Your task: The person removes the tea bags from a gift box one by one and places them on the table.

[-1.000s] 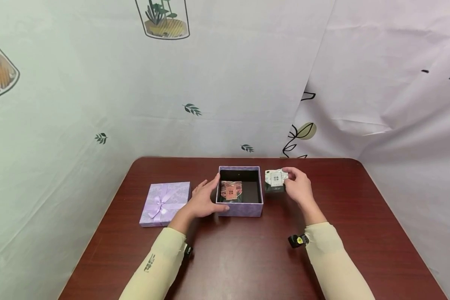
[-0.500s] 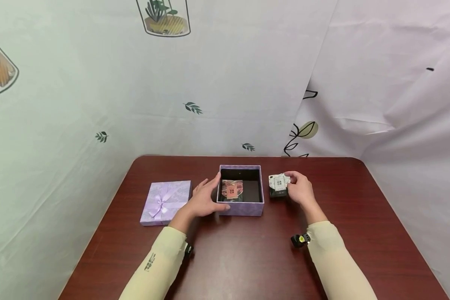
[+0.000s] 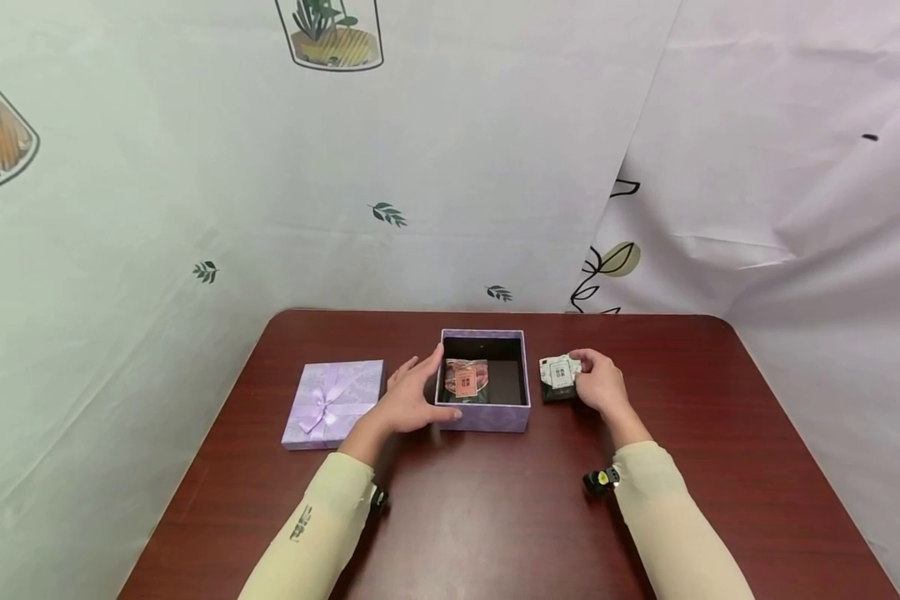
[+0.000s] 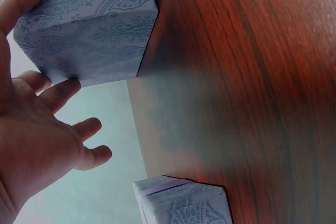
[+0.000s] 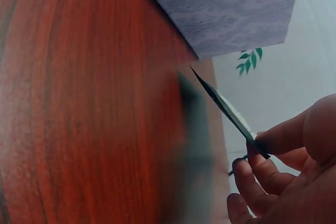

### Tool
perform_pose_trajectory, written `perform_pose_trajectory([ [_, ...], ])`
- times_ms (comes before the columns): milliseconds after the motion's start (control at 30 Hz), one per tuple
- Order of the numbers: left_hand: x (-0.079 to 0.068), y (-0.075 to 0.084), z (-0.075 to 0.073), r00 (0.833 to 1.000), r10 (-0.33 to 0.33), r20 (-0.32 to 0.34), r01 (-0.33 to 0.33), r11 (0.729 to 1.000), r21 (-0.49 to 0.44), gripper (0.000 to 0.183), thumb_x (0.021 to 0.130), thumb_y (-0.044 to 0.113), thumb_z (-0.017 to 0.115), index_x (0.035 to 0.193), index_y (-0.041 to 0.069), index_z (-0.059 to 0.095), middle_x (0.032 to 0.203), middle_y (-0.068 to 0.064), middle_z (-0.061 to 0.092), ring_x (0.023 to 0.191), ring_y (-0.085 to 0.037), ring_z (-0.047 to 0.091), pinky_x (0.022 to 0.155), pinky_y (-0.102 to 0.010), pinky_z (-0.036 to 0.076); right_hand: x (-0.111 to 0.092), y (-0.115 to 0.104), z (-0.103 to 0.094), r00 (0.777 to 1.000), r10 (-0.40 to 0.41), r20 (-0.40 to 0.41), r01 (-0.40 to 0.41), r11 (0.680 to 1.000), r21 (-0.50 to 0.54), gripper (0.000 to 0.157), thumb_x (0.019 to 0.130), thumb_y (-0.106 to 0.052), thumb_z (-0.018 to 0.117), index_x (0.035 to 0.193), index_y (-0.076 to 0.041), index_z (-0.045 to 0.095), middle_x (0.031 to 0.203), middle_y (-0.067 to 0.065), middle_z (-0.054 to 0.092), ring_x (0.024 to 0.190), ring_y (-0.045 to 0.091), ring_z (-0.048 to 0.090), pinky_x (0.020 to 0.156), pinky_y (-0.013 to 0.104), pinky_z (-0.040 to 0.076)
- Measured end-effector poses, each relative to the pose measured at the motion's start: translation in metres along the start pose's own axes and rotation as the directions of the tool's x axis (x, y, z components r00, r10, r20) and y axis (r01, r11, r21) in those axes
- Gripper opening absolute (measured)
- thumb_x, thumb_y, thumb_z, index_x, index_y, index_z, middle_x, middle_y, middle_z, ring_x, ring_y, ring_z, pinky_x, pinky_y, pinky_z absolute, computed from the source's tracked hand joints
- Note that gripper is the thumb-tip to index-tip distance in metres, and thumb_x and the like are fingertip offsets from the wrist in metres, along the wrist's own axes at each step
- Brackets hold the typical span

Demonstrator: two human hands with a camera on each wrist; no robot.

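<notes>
An open purple patterned gift box (image 3: 483, 418) stands on the table, its inside black. My left hand (image 3: 411, 400) holds its left front corner, thumb at the front wall. In the left wrist view two fingertips touch the box (image 4: 100, 30), while two other fingers stay off it. Inside on the left lies a sachet with a red label (image 3: 466, 383). To the right of the box, my right hand (image 3: 602, 383) pinches a flat sachet with a white top and dark lower part (image 3: 559, 377). The right wrist view shows this sachet (image 5: 228, 111) edge-on, above the table.
The purple lid with a ribbon bow (image 3: 333, 405) lies left of the box. Both stand on a dark red wooden table (image 3: 480, 508). Behind it hangs a white printed cloth (image 3: 450, 167). A black band device (image 3: 600, 481) sits at the right wrist.
My right hand has moved the white-topped sachet slightly right and toward me, away from the box. The left hand stays at the box corner.
</notes>
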State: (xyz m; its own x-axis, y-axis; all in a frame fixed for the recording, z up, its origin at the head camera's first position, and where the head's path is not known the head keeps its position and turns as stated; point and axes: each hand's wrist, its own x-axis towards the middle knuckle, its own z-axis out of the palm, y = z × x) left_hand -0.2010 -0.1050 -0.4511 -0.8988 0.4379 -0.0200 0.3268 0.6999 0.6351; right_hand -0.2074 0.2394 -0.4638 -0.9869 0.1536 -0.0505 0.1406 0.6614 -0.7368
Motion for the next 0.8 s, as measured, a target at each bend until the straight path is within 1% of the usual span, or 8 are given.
perform_pose_trajectory([
  [233,-0.001,0.000,0.001,1.000,-0.013,0.001,0.013,1.000,-0.009,0.116,0.077,0.050,0.083,0.162,0.018,0.013,0.163,-0.001,0.023,0.147,-0.042,0.012,0.112,-0.063,0.007,0.005,0.009,0.004,1.000,0.012,0.010,-0.012,1.000,-0.021,0.043,0.086,0.003,0.047,0.126,-0.001,0.064,0.098,0.013,0.054,0.092,0.032,0.049,0.078,0.042,0.037],
  [400,0.000,-0.002,0.002,1.000,-0.016,-0.002,0.016,1.000,-0.005,0.115,0.077,0.050,0.083,0.163,0.018,0.013,0.163,-0.001,0.023,0.147,-0.041,0.012,0.112,-0.063,0.007,0.006,0.012,0.005,1.000,0.001,0.017,0.000,0.997,-0.071,0.045,0.086,0.002,0.046,0.128,-0.001,0.063,0.100,0.014,0.056,0.092,0.033,0.050,0.078,0.044,0.039],
  [467,0.000,-0.002,0.003,1.000,-0.019,0.001,0.019,1.000,-0.002,0.116,0.077,0.050,0.083,0.163,0.019,0.012,0.163,0.000,0.023,0.148,-0.041,0.012,0.112,-0.063,0.007,0.007,0.013,0.005,1.000,0.000,0.023,0.003,0.995,-0.097,0.045,0.087,0.001,0.047,0.129,-0.001,0.062,0.104,0.017,0.057,0.095,0.035,0.051,0.080,0.048,0.041],
  [533,0.000,-0.002,0.003,1.000,-0.022,0.004,0.022,1.000,-0.001,0.116,0.077,0.050,0.083,0.163,0.019,0.012,0.163,0.000,0.022,0.148,-0.040,0.011,0.112,-0.063,0.007,0.007,0.014,0.005,1.000,0.004,0.031,-0.001,0.993,-0.119,0.045,0.088,-0.001,0.047,0.131,-0.002,0.061,0.112,0.019,0.059,0.103,0.038,0.053,0.084,0.054,0.041],
  [667,0.000,-0.002,0.003,1.000,-0.021,0.002,0.021,1.000,0.000,0.116,0.077,0.050,0.083,0.163,0.019,0.011,0.163,-0.001,0.023,0.148,-0.041,0.012,0.112,-0.062,0.007,0.007,0.014,0.006,0.999,0.017,0.050,-0.009,0.987,-0.163,0.044,0.091,-0.004,0.049,0.134,-0.004,0.059,0.130,0.023,0.058,0.119,0.044,0.051,0.089,0.066,0.035],
  [800,0.000,-0.002,0.002,1.000,-0.020,0.004,0.020,1.000,0.003,0.116,0.077,0.050,0.083,0.163,0.020,0.011,0.163,-0.001,0.023,0.148,-0.041,0.012,0.112,-0.063,0.007,0.008,0.014,0.008,0.997,0.028,0.069,-0.014,0.980,-0.200,0.044,0.094,-0.006,0.049,0.136,-0.005,0.058,0.136,0.025,0.053,0.123,0.047,0.047,0.090,0.069,0.033],
])
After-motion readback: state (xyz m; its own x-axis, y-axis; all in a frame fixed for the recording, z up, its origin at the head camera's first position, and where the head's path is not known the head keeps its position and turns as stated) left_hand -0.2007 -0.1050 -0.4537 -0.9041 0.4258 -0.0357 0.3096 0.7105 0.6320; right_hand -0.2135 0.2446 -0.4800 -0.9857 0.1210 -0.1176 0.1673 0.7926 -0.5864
